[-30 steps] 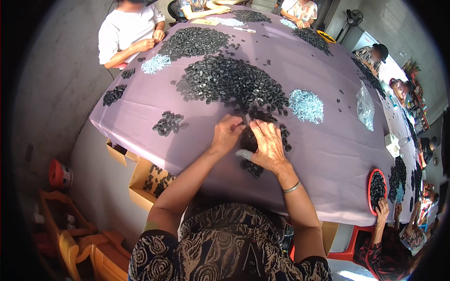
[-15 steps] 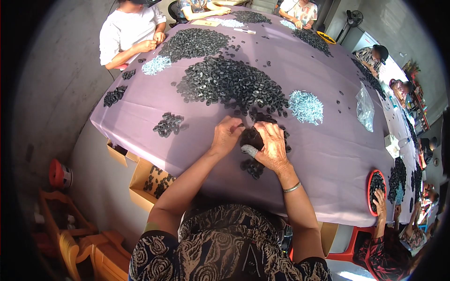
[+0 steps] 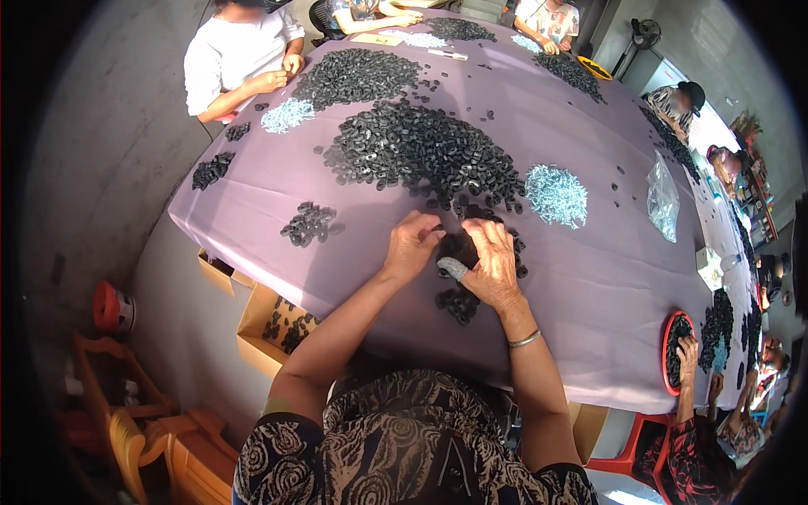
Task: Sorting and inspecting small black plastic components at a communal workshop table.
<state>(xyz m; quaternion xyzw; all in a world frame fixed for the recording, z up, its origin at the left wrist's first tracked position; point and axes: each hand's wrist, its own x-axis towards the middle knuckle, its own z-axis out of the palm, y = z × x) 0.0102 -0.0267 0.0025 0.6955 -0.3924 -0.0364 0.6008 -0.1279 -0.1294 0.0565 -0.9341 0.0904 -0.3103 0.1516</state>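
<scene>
My left hand (image 3: 412, 246) is closed in a pinch, with a small dark piece at its fingertips. Close beside it, my right hand (image 3: 491, 263) has its fingers curled inward, its thumb wrapped in a grey-white covering (image 3: 452, 268). What the right fingers grip, if anything, is hidden. Below and around the right hand are loose small black oval parts (image 3: 459, 305). A large heap of such black parts (image 3: 421, 151) spreads just beyond both hands. Right of that heap is a pile of small pale-blue pieces (image 3: 555, 195). A smaller cluster of black parts (image 3: 308, 224) rests to the left.
The purple-covered table (image 3: 589, 320) bears more heaps, a clear plastic bag (image 3: 663, 198) and a red-rimmed basket (image 3: 667, 370) with a co-worker's hand in it. An open cardboard box (image 3: 263, 337) holding black parts stands below the left edge. Several people sit around.
The whole view has shifted slightly, so things appear a little further right and down. Both hands stay close together in nearly the same pose.
</scene>
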